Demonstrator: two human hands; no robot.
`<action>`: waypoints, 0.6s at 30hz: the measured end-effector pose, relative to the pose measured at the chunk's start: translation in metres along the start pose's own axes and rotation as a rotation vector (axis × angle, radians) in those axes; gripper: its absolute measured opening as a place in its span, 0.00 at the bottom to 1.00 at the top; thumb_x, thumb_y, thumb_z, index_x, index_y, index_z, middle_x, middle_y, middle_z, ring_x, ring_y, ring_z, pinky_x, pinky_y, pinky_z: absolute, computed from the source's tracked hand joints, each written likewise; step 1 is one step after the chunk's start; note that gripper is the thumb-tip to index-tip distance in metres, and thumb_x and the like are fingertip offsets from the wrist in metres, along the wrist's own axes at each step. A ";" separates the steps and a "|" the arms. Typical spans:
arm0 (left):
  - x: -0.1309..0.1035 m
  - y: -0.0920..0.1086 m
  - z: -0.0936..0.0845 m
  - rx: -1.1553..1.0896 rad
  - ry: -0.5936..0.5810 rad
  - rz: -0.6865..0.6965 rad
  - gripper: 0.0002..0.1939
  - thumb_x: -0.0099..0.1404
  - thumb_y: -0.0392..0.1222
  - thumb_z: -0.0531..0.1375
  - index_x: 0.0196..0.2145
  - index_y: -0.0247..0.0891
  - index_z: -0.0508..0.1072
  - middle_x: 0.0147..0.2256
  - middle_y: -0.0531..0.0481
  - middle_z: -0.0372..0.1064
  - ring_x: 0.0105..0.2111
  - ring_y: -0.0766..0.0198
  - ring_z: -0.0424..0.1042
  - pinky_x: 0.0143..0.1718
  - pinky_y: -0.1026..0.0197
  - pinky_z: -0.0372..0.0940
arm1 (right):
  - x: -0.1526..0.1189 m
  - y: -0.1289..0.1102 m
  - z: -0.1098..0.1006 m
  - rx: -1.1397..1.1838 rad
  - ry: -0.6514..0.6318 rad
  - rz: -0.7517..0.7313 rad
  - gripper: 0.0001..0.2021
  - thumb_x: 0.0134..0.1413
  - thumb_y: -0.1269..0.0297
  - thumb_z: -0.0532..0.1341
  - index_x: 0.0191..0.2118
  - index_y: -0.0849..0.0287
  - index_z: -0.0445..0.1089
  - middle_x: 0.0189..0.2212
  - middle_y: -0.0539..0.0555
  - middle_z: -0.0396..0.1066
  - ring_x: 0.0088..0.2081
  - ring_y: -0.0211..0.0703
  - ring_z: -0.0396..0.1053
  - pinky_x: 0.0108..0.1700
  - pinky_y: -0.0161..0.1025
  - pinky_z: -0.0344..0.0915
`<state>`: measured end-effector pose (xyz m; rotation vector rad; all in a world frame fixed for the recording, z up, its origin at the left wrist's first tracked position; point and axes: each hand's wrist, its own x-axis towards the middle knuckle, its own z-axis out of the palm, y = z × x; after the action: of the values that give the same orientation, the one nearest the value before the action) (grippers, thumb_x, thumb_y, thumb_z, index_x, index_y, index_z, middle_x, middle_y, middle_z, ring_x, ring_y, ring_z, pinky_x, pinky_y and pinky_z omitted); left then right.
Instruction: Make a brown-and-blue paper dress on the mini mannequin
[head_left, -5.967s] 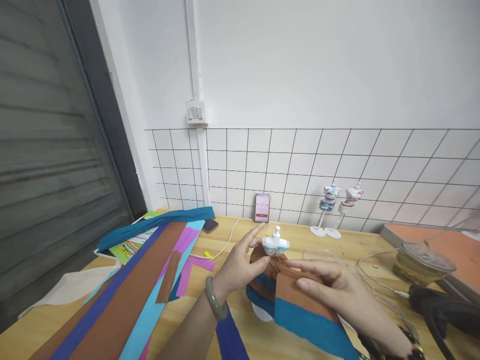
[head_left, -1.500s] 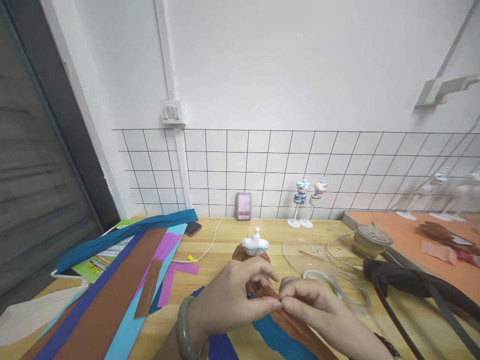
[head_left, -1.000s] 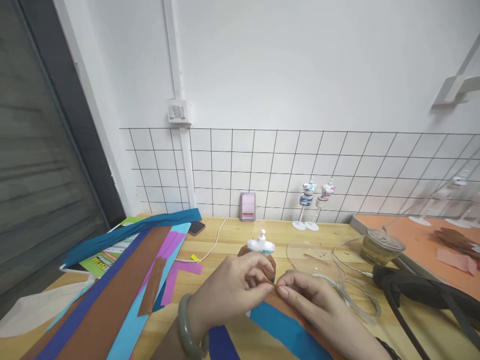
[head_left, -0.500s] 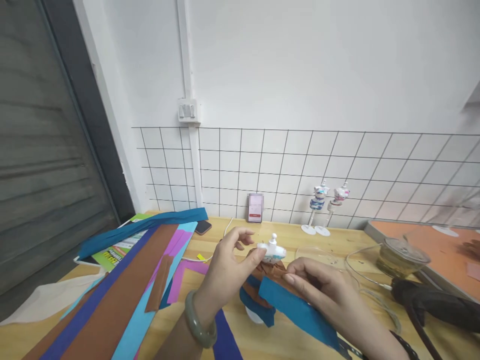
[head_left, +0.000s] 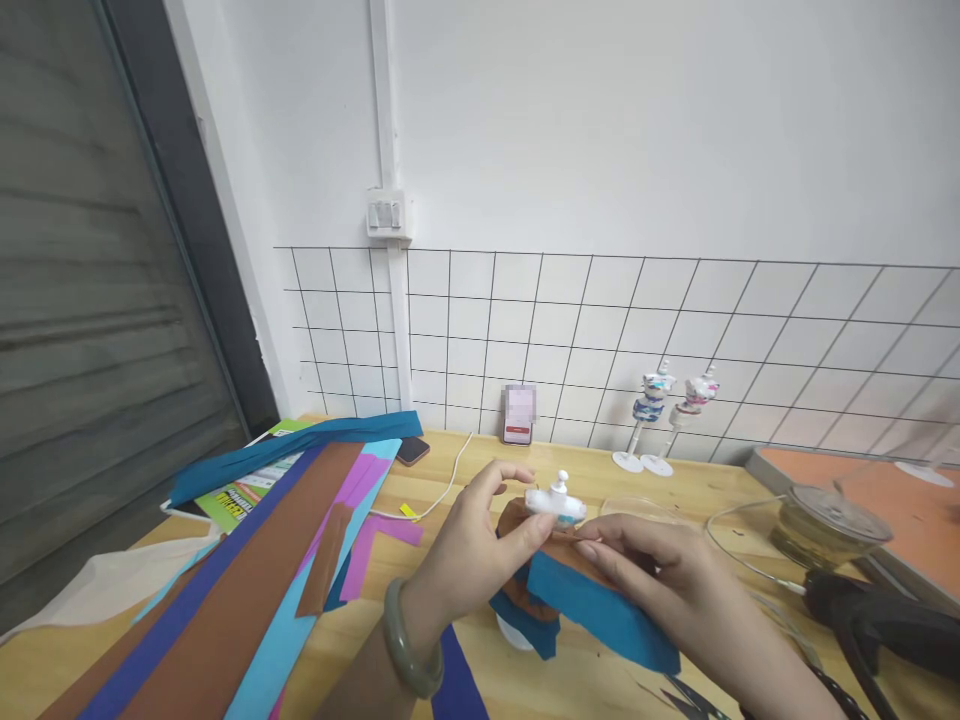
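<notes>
A small white dress-form mannequin (head_left: 556,504) stands in front of me, with brown and blue crepe-like material around its lower part. My left hand (head_left: 480,540) grips the mannequin, its thumb pressed across the front and its fingers curled behind. Between the thumb and fingers of my right hand (head_left: 645,560) is the brown edge of a brown-and-blue strip (head_left: 600,615). The strip's blue part hangs down to the right, below that hand. Under the material, part of the mannequin's white round base (head_left: 514,632) shows.
Long coloured strips (head_left: 232,560) and a green magazine (head_left: 232,505) lie at left. A phone (head_left: 519,414) leans on the wall beside two small mannequins (head_left: 651,410). At right are scissors (head_left: 694,700), a cable, a glass teapot (head_left: 829,525) and a black object (head_left: 885,620).
The view has shifted slightly. My right hand has brought the strip's brown edge closer to the mannequin's waist. My left thumb stays pressed on the mannequin.
</notes>
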<state>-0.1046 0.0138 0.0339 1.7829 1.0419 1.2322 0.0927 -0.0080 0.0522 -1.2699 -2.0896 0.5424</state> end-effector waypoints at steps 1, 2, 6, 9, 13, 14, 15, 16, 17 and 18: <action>0.000 0.000 0.000 -0.011 -0.007 0.001 0.15 0.61 0.45 0.59 0.45 0.43 0.66 0.49 0.48 0.66 0.53 0.55 0.62 0.54 0.51 0.55 | 0.000 0.001 0.000 -0.009 -0.004 0.006 0.15 0.58 0.53 0.54 0.36 0.54 0.75 0.32 0.52 0.78 0.33 0.44 0.74 0.33 0.35 0.69; 0.000 -0.001 0.001 -0.027 -0.012 0.005 0.15 0.61 0.45 0.59 0.46 0.43 0.66 0.50 0.48 0.66 0.53 0.55 0.62 0.55 0.51 0.55 | 0.001 0.001 -0.001 -0.017 -0.007 0.017 0.15 0.59 0.53 0.54 0.36 0.54 0.75 0.32 0.52 0.78 0.33 0.44 0.74 0.32 0.35 0.68; 0.001 -0.002 0.004 -0.090 -0.037 0.001 0.18 0.62 0.44 0.58 0.50 0.44 0.64 0.52 0.46 0.65 0.55 0.56 0.60 0.56 0.52 0.54 | 0.001 -0.003 -0.002 -0.016 -0.009 0.058 0.16 0.59 0.54 0.53 0.31 0.55 0.73 0.27 0.51 0.75 0.29 0.42 0.71 0.29 0.34 0.66; 0.001 0.000 0.004 -0.054 0.020 0.014 0.16 0.62 0.44 0.58 0.49 0.43 0.65 0.51 0.47 0.66 0.53 0.56 0.62 0.55 0.52 0.55 | -0.001 -0.005 -0.003 -0.045 -0.004 0.059 0.16 0.60 0.53 0.52 0.28 0.55 0.71 0.22 0.50 0.71 0.25 0.40 0.67 0.26 0.33 0.63; -0.002 0.011 0.000 0.118 0.166 0.225 0.09 0.59 0.39 0.60 0.40 0.41 0.69 0.41 0.48 0.67 0.46 0.57 0.65 0.50 0.53 0.59 | -0.003 -0.005 -0.005 -0.046 -0.039 0.022 0.16 0.59 0.52 0.52 0.29 0.55 0.70 0.21 0.49 0.69 0.25 0.39 0.65 0.26 0.34 0.62; -0.003 0.015 -0.001 0.163 0.145 0.283 0.08 0.58 0.39 0.61 0.38 0.41 0.70 0.38 0.49 0.67 0.43 0.58 0.66 0.47 0.54 0.60 | -0.004 -0.005 -0.005 -0.035 -0.053 0.012 0.16 0.59 0.52 0.52 0.29 0.55 0.70 0.22 0.49 0.69 0.26 0.40 0.65 0.27 0.33 0.62; -0.004 0.018 -0.001 0.196 0.105 0.326 0.08 0.57 0.39 0.62 0.36 0.41 0.71 0.35 0.49 0.67 0.40 0.59 0.66 0.44 0.55 0.61 | -0.004 -0.005 -0.006 -0.027 -0.063 0.003 0.16 0.59 0.52 0.53 0.29 0.55 0.69 0.22 0.50 0.70 0.26 0.40 0.66 0.27 0.33 0.63; -0.006 0.020 -0.001 0.221 0.065 0.357 0.07 0.56 0.39 0.63 0.35 0.40 0.73 0.33 0.50 0.67 0.38 0.60 0.66 0.42 0.56 0.62 | -0.005 -0.005 -0.006 -0.023 -0.072 -0.005 0.15 0.59 0.52 0.53 0.29 0.55 0.69 0.23 0.50 0.70 0.27 0.40 0.66 0.27 0.33 0.63; -0.007 0.022 -0.001 0.239 0.032 0.375 0.06 0.55 0.38 0.64 0.33 0.40 0.74 0.32 0.50 0.66 0.37 0.60 0.65 0.40 0.57 0.62 | -0.006 -0.006 -0.006 -0.023 -0.079 -0.012 0.15 0.59 0.53 0.53 0.29 0.55 0.69 0.23 0.50 0.70 0.26 0.39 0.66 0.27 0.33 0.63; -0.007 0.023 0.000 0.254 0.011 0.383 0.03 0.55 0.37 0.63 0.30 0.39 0.74 0.30 0.50 0.66 0.36 0.61 0.65 0.38 0.58 0.62 | -0.006 -0.006 -0.007 -0.026 -0.082 -0.019 0.15 0.59 0.53 0.53 0.29 0.55 0.69 0.23 0.50 0.71 0.27 0.39 0.66 0.27 0.33 0.63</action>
<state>-0.1008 -0.0023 0.0513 2.2515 0.9216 1.3827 0.0955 -0.0158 0.0588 -1.2608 -2.1803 0.5694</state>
